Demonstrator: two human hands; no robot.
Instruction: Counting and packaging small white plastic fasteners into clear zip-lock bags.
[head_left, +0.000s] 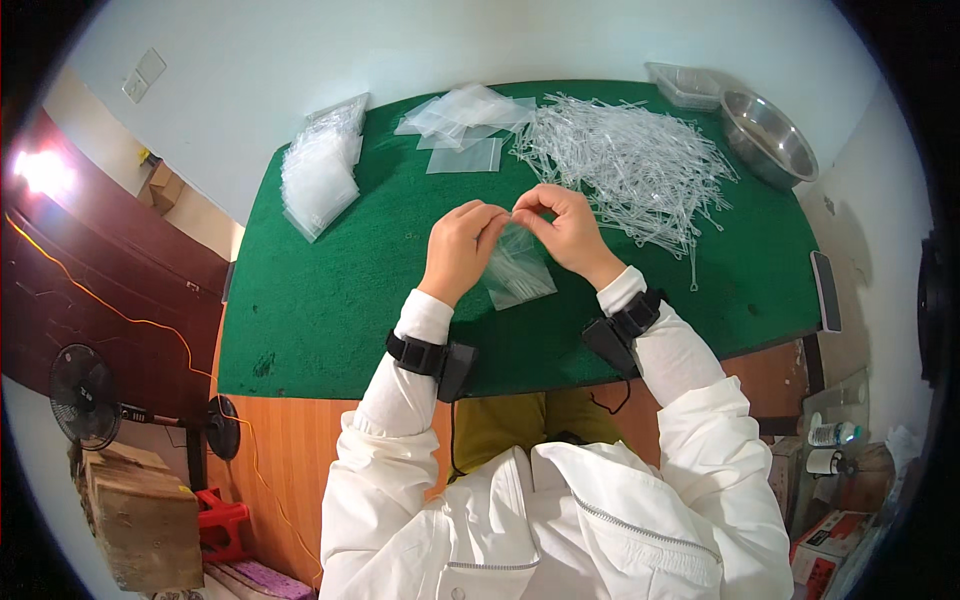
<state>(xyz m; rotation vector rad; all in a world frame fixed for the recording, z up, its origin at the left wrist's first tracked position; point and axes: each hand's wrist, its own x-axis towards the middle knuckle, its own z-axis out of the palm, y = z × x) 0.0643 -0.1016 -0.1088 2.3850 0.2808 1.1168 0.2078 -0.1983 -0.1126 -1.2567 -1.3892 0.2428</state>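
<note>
1. Left hand point(462, 243) and right hand point(565, 228) both pinch the top of a small clear bag point(517, 270) held above the green mat point(330, 300).
2. It seems partly filled, though glare blurs the contents.
3. A large pile of sticks point(630, 165) remains; empty bags point(465, 125) wait, and a filled stack point(318, 170) sits left.

Looking like a small home workshop for hand packing: green felt-covered desk point(330, 300) carrying a heap of clear plastic sticks point(640, 165) and stacked clear bags point(320, 170), standing fan point(85, 395) and cardboard boxes point(140, 520) sitting on the floor.
</note>
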